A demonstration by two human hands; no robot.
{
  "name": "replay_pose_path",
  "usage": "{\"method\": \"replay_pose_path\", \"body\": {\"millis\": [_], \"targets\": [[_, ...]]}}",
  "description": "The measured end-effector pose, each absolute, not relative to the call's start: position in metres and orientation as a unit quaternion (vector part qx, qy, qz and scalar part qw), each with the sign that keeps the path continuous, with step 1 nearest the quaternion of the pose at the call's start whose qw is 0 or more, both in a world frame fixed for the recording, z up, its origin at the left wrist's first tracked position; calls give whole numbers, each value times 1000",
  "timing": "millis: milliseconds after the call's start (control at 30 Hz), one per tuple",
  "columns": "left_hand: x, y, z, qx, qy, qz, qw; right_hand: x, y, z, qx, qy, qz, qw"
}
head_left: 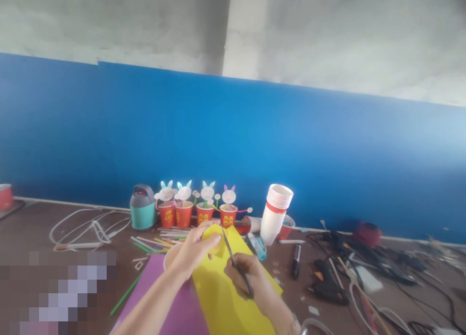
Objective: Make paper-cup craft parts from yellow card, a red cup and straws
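Observation:
My left hand [192, 250] pinches a small piece of yellow paper [217, 245] between thumb and fingers. In my right hand [251, 276] is a pair of scissors [230, 250] with black handles, its blades pointing up and away beside the yellow piece. Whether the blades touch the paper I cannot tell. Beneath both hands lies a large yellow sheet [214, 296], which partly covers a purple sheet [178, 308]. Something round and white [171, 257] shows partly behind my left wrist.
Several red paper cups [184, 216] with rabbit faces line the back, beside a teal device [142, 211]. White stacked cups [273, 218] stand right of them. A black marker [296, 262], a glue gun [327, 284] and tangled cables lie right. Coloured sticks [147, 245] lie left.

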State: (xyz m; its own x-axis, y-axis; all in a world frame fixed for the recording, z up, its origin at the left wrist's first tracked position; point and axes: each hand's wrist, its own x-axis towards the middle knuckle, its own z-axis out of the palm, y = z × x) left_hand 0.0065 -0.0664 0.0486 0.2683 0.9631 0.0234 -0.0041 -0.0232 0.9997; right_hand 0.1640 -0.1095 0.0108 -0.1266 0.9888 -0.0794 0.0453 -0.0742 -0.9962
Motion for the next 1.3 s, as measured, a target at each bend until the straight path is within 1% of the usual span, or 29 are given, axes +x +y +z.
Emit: {"method": "replay_pose_path", "body": {"millis": [133, 733, 933, 1133, 1300], "targets": [[6, -66, 48, 572, 412, 428, 566, 163, -109, 9, -477, -530, 541, 446], [4, -63, 46, 583, 412, 409, 569, 163, -111, 11, -504, -533, 527, 429], [-1, -62, 48, 581, 420, 385, 581, 164, -112, 15, -509, -525, 536, 422], [-4, -57, 41, 578, 415, 388, 586, 164, -112, 15, -501, -526, 543, 422], [-1, -60, 46, 588, 446, 380, 558, 165, -111, 13, -510, -529, 536, 416]]}}
